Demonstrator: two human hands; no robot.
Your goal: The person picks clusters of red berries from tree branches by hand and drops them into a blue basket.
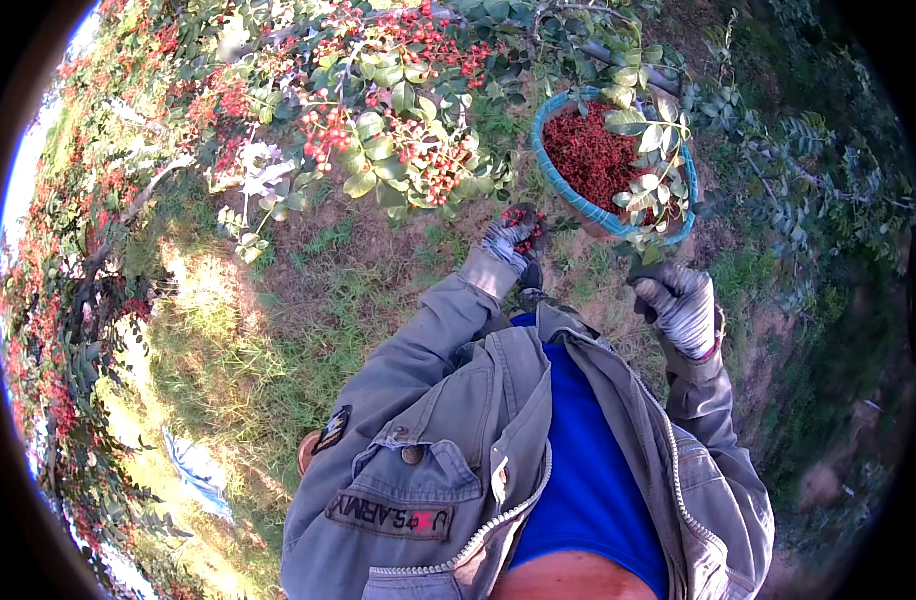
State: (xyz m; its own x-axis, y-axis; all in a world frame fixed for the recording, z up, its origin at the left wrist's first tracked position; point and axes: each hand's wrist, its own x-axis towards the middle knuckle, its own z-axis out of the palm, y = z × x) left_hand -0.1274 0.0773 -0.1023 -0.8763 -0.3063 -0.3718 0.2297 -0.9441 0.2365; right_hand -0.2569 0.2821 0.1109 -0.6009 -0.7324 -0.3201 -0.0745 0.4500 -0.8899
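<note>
Gathering seems underway: the left hand (513, 240) has fingers around red berries (524, 220); the right hand's (678, 305) grasp is unclear. Reaching the far basket (568, 192) would call for secure hold.

And it's one basket (545, 165) that is seen, with one heap (590, 152) held in it — just the one. Two hands are counted now: one left hand (511, 240), one right hand (681, 305); two gloves (692, 325) are worn, one on each. One jacket (448, 385) is spotted, two sleeves (400, 333) and all, plus one shirt (590, 450). Two patches (353, 512) are picked out, one pocket (423, 468), one sheet (196, 470). The berries (328, 135) — far too many to be counted!
</note>
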